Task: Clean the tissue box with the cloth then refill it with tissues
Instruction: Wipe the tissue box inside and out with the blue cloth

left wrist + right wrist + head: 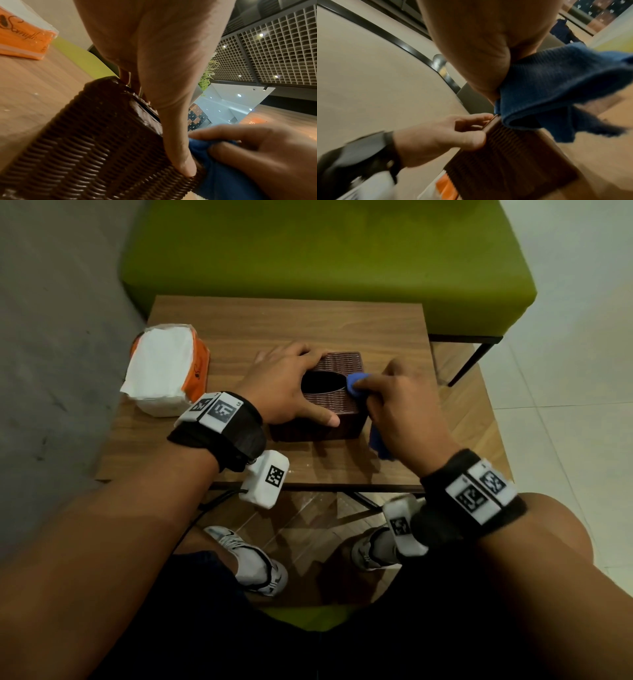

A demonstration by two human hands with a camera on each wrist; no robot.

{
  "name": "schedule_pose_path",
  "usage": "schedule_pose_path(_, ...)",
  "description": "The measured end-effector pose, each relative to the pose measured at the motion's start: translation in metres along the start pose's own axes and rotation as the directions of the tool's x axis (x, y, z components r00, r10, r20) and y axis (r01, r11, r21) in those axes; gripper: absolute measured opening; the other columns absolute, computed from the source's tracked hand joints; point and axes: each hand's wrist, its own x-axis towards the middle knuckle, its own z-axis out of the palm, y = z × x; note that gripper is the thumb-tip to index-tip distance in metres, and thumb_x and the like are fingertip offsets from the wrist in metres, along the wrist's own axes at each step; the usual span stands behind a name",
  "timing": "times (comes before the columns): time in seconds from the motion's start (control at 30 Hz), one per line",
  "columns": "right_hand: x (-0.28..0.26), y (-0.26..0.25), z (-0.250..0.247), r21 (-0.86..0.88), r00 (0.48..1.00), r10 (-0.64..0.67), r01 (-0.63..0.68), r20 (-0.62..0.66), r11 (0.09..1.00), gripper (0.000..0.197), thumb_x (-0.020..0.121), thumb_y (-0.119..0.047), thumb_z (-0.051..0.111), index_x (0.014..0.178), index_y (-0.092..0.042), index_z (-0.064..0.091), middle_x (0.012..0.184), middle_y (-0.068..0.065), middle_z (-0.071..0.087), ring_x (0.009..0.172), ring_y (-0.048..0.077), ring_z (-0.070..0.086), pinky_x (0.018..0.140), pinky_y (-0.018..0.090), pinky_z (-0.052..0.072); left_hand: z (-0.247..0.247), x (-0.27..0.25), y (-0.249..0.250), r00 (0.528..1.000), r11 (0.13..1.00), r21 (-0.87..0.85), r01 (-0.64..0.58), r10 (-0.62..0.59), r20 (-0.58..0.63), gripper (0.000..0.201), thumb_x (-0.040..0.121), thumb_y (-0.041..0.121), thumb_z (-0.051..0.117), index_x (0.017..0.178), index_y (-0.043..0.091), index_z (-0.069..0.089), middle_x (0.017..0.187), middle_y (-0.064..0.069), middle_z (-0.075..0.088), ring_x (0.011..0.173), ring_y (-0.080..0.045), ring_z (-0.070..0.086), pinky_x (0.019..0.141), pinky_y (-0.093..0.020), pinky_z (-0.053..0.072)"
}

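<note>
The left hand [284,392] grips the tissue box [346,409]; the right hand [407,412] holds the cloth [356,383], seemingly against its top.

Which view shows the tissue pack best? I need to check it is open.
The head view: the tissue pack lies open, white tissues exposed. The left wrist view shows only one orange printed corner; the right wrist view catches just an orange sliver.

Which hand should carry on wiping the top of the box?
Right. The right hand already pinches the blue cloth against the tissue box top, while the left hand grips the box, steadying it.
</note>
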Motion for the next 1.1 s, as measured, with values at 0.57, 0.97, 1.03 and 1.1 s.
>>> schedule_pose_path(0.57,0.001,-0.048,0.026,-0.002,0.999,-0.016,0.016,-0.028,1.000,0.029,0.100,-0.010,0.055,0.117,-0.013,0.077,0.106,0.013,0.054,0.099,0.033,0.054,0.074,0.037,0.037,0.005,-0.037,-0.039,0.987,0.960,-0.236,0.149,-0.160,-0.031,0.128,0.053,0.059,0.099,0.159,0.020,0.038,0.151,-0.002,0.047,0.138,-0.025,0.049,0.118,-0.052,0.040)
schedule_pose_path(0.97,0.009,-0.058,0.031,0.025,0.996,-0.068,0.067,0.058,0.997,0.027,0.098,-0.015,0.057,0.117,-0.015,0.075,0.109,0.008,0.050,0.100,0.031,0.054,0.078,0.043,0.047,0.007,-0.040,-0.038,0.990,0.955,-0.270,0.121,-0.137,-0.040,0.127,0.048,0.066,0.087,0.156,0.020,0.038,0.149,-0.003,0.047,0.137,-0.025,0.048,0.117,-0.055,0.039)
schedule_pose_path(1.03,0.017,-0.037,0.019,0.024,0.999,0.034,-0.035,0.035,0.999,0.028,0.099,-0.015,0.055,0.115,-0.018,0.077,0.111,0.011,0.053,0.101,0.035,0.057,0.076,0.041,0.044,0.009,-0.040,-0.039,0.990,0.954,-0.275,0.120,-0.137,-0.043,0.124,0.054,0.059,0.096,0.157,0.021,0.038,0.149,-0.001,0.046,0.138,-0.023,0.047,0.118,-0.054,0.039)
schedule_pose_path(1.1,0.017,-0.037,0.016,-0.031,0.996,0.091,-0.091,-0.003,0.995,0.029,0.099,-0.014,0.053,0.115,-0.016,0.077,0.111,0.013,0.054,0.103,0.038,0.056,0.073,0.039,0.039,0.010,-0.039,-0.038,0.989,0.951,-0.283,0.122,-0.142,-0.050,0.124,0.055,0.058,0.097,0.157,0.021,0.037,0.148,0.000,0.045,0.138,-0.023,0.046,0.118,-0.055,0.038)
